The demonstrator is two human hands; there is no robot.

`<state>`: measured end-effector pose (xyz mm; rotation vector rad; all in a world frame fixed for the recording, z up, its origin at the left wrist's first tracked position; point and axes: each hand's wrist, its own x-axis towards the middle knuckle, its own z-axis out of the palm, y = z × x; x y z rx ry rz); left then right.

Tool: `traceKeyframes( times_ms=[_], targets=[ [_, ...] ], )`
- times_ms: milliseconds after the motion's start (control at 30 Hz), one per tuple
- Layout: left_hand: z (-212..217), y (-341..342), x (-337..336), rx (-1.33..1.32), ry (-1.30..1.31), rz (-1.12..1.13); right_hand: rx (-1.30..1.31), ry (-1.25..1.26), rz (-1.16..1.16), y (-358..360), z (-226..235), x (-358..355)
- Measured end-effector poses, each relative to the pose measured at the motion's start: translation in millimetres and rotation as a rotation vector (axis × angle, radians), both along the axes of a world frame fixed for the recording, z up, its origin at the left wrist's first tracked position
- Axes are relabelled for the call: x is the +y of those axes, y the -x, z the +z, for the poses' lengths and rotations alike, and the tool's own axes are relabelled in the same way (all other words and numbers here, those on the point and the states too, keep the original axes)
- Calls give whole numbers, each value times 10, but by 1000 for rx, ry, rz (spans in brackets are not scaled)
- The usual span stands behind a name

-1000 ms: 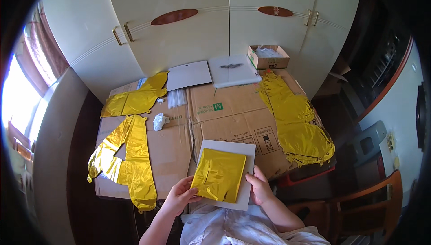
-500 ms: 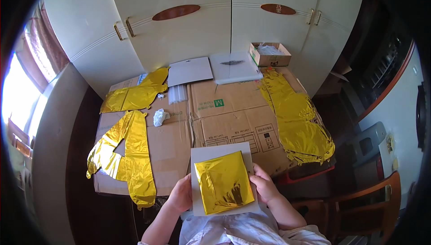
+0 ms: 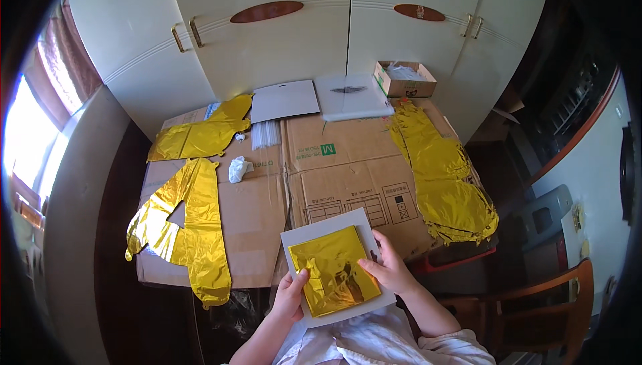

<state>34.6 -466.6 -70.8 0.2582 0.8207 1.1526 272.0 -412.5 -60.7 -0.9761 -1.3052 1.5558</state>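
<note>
- The white card [image 3: 321,229], taken as landmark, has been turned askew since half a second ago, its upper right corner now raised above the upper left.
- The folded gold foil balloon [image 3: 334,264] is carried flat on top of the card, with a margin left bare along the card's upper edge.
- Both thumbs have been brought from the card's edges onto the foil; by judgement, it is thus kept from sliding.
- The card's left side is clamped by the left hand [image 3: 289,297], the thumb being laid on the foil.
- The right side is gripped likewise by the right hand [image 3: 390,268].
- An open cardboard box [image 3: 414,88] is placed beyond the card, to its right; whitish, translucent plastic [image 3: 404,72] is contained in it, its exact kind not discernible.
- Beyond the card, translucent plastic [image 3: 354,101] with a dark winged mark is laid flat; whether it is a bag, or filled, cannot be told.
- Unfolded gold foil balloons [image 3: 445,177] are spread left and right of the card on the worktop [image 3: 254,211].
</note>
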Motion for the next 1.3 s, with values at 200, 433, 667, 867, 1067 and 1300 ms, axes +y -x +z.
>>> traceKeyframes(
  times_ms=[200, 433, 667, 867, 1067, 1300],
  targets=[
    [4, 66, -48, -70, 20, -57, -117, -87, 8, 19, 74, 32],
    [15, 209, -86, -4, -50, -122, -317, -48, 221, -43, 234, 492],
    [19, 381, -184, 127, -97, 79, -975, -656, -71, -10, 106, 2762],
    [-201, 458, -269, 185, -80, 169, -1542, -1023, -168, -83, -135, 3782],
    [-249, 382, -319, 204, 25, 131, -1677, -1050, -71, 46, 22, 3863],
    [-194, 392, -317, 73, -57, 152, -1551, -1026, -102, -126, 71, 3777]
  ],
)
